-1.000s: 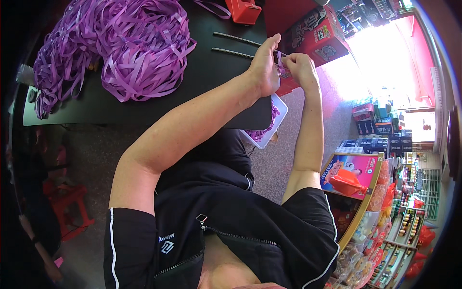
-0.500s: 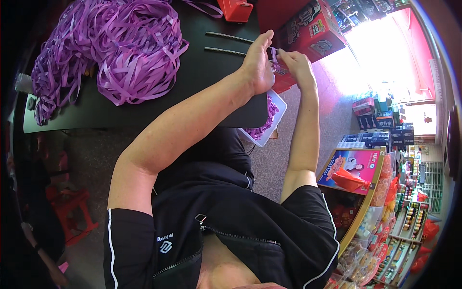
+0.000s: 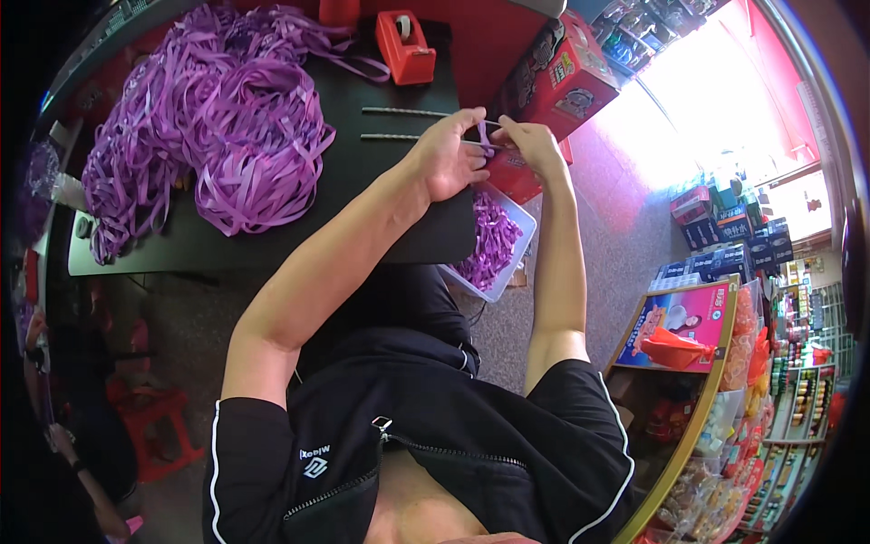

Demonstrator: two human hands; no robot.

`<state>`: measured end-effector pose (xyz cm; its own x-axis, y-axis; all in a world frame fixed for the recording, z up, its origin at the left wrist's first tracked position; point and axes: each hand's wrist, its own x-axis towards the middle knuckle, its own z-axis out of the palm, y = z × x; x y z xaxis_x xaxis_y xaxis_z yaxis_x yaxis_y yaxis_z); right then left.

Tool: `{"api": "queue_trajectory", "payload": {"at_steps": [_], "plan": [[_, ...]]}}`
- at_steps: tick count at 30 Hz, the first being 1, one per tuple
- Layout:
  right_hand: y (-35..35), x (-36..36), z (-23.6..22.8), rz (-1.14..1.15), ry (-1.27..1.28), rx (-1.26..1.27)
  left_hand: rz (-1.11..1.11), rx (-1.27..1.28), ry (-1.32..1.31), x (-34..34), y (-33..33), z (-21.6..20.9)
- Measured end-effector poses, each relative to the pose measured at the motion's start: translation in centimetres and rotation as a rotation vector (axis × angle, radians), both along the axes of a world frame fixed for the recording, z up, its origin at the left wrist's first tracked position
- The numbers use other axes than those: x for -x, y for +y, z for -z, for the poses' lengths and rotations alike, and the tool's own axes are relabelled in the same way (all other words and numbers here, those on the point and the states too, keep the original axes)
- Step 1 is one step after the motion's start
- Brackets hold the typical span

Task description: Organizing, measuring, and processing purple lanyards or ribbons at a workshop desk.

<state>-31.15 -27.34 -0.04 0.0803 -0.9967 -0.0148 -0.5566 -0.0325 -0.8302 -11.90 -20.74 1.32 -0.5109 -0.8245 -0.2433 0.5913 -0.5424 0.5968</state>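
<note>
Two twisted metal rods [image 3: 391, 137] lie parallel, jutting out past the black table's right edge. A narrow purple ribbon [image 3: 485, 136] is looped around them between my two hands. My left hand [image 3: 446, 156] is beside the rods with its palm toward the ribbon. Its thumb is stretched along the upper rod, apart from the loosely bent lower fingers. From the other side, my right hand [image 3: 536, 147] pinches the ribbon near the rod ends; the exact grip is partly hidden. A large tangled heap of purple ribbon [image 3: 263, 136] covers the table's left part.
Behind the rods stands a red tape dispenser [image 3: 408, 54]. Under the table's right corner sits a white plastic tub [image 3: 517, 258] holding many small purple ribbon pieces. A red printed box [image 3: 571, 77] is beyond my hands. To the right is a display counter [image 3: 675, 335] with packaged goods.
The view has shifted, showing more of the table's far side. My left hand's lower fingers have bent inward, and my right hand has moved close to the rods with the ribbon.
</note>
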Motion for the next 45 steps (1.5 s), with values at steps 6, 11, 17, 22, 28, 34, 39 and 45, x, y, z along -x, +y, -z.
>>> {"api": "queue_trajectory", "payload": {"at_steps": [6, 11, 17, 22, 28, 34, 39, 45], "plan": [[-1.5, -0.6, -2.0, -0.192, 0.115, 0.268, -0.058, 0.792, -0.912, -1.0, 0.1, -2.5], [-4.6, -1.1, 0.1, -0.463, -0.171, -0.087, -0.119, 1.457, -1.4, -4.6, -2.9, -0.9], [-3.9, -1.3, 1.7, -0.223, -0.549, -0.366, -0.005, 1.443, -1.179, -6.3, -4.5, 1.0], [-3.2, -0.7, 1.2, -0.123, -0.506, -0.324, -0.057, 1.464, -1.242, -5.8, -3.9, 0.9], [0.0, 2.1, -1.5, 0.016, -0.187, -0.274, -0.053, 1.495, -1.284, -5.9, -3.8, 0.6], [0.2, 0.2, 0.3, -0.334, -0.299, -0.378, -0.069, 1.503, -1.327, -5.9, -3.9, 1.1], [-0.5, 0.6, 1.7, -0.319, -0.425, -0.453, -0.037, 1.49, -1.36, -5.7, -3.8, 0.8], [-0.4, 1.6, -0.1, -0.335, -0.238, -0.416, -0.04, 1.482, -1.356, -5.9, -3.6, 0.9]]}}
